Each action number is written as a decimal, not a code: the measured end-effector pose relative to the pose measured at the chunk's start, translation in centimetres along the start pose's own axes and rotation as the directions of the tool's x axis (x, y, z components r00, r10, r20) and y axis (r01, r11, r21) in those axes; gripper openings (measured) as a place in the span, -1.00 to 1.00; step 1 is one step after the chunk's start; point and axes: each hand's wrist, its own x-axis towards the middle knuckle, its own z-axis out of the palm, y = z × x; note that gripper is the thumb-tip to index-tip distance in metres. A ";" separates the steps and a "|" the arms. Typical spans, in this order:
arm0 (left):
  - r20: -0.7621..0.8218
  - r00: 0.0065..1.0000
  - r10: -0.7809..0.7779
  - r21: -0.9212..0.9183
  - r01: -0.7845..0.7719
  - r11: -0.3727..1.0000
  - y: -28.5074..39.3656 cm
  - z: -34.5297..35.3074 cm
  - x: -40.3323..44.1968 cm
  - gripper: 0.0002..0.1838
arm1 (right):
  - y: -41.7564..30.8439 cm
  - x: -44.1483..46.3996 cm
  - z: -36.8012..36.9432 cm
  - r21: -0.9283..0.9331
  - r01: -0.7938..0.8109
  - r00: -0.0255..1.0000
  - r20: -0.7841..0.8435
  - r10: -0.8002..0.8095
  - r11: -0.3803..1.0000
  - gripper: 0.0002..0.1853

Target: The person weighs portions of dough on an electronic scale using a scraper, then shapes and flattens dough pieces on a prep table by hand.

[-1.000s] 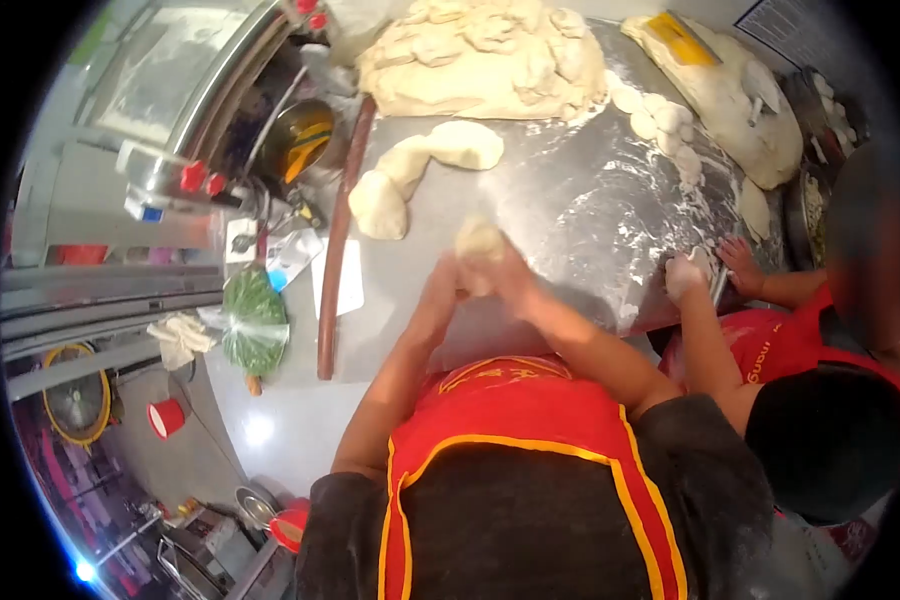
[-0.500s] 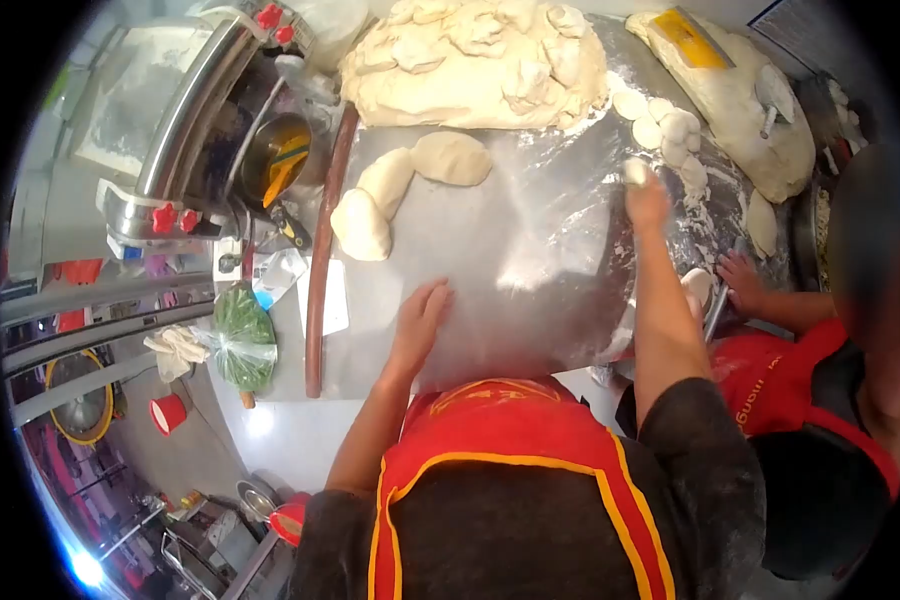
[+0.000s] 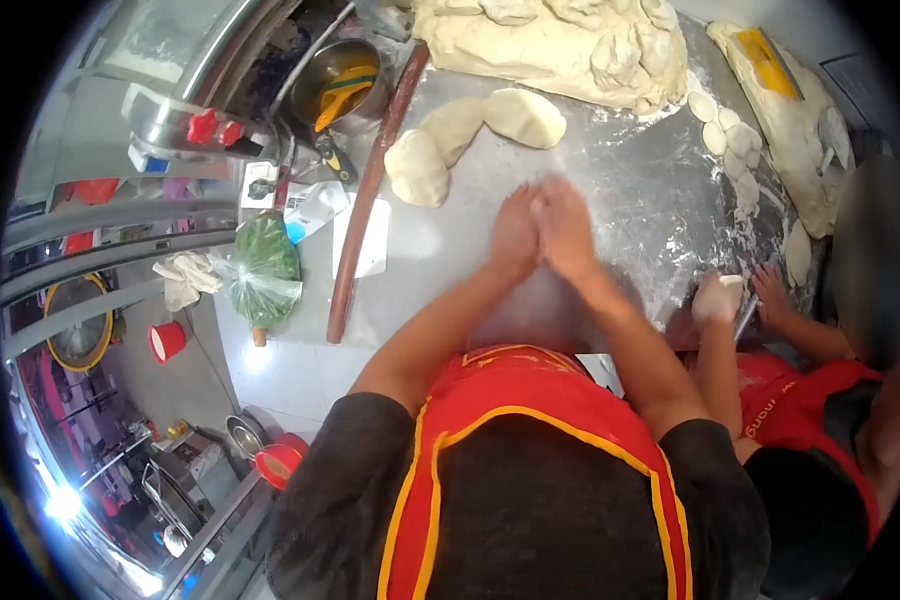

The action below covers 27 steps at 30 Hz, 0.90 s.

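Observation:
My left hand (image 3: 517, 232) and my right hand (image 3: 567, 232) are pressed together low over the steel table, fingers closed against each other. Whatever lies between them is hidden, and the right hand is slightly blurred. Just ahead and to the left, three pale dough pieces rest in a curved row: a round-ended one (image 3: 417, 168), a middle one (image 3: 452, 130) and an oval one (image 3: 526, 118). Behind them sits a big mass of dough (image 3: 560, 55). Small flattened dough rounds (image 3: 715, 138) overlap on the floured right side.
A long wooden rolling pin (image 3: 375, 195) lies left of the dough pieces. Beyond it are a metal pot (image 3: 342, 85) and a bag of greens (image 3: 267, 270). At right, a co-worker's hands (image 3: 720, 298) hold dough and a rod beside another dough mass (image 3: 820, 165) with a yellow scraper (image 3: 768, 62).
My right hand, which held a small dough piece near the rounds, has come back left to meet my left hand. My left hand has moved forward and right. The whole view has shifted.

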 end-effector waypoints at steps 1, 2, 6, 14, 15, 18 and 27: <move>0.043 0.999 0.008 0.104 -0.012 0.994 0.5 0.4 -0.8 -0.48 | -1.3 -2.0 -0.2 -0.083 0.016 0.999 -0.038 -0.020 0.996 -0.49; 0.060 0.998 0.011 0.103 -0.017 0.995 0.7 0.3 -1.8 -0.45 | -1.3 -3.2 -0.1 -0.121 0.044 0.996 -0.075 -0.053 0.992 -0.49; 0.110 0.993 -0.035 0.141 0.019 0.990 1.1 -0.1 -1.6 -0.37 | 0.1 -3.0 0.2 -0.216 0.055 0.988 -0.131 -0.085 0.975 -0.47; 0.116 0.993 -0.037 0.288 0.002 0.958 0.6 0.6 3.0 -0.36 | 2.0 0.8 0.3 -0.336 -0.067 0.987 -0.160 0.013 0.940 -0.40; 0.104 0.995 -0.002 0.288 -0.028 0.957 0.0 0.9 2.9 -0.36 | 2.9 1.3 0.5 -0.135 -0.140 0.987 -0.104 0.126 0.981 -0.39; 0.134 0.965 -0.226 -0.508 0.262 0.821 -1.8 -1.9 3.9 -0.37 | 4.5 1.6 -2.2 0.897 -0.345 0.897 0.229 0.377 0.277 -0.38; 0.486 0.840 -0.239 -0.240 0.392 0.888 -1.5 -6.1 3.1 -0.56 | 4.2 0.5 -4.8 0.325 -0.480 0.839 0.441 0.319 0.815 -0.58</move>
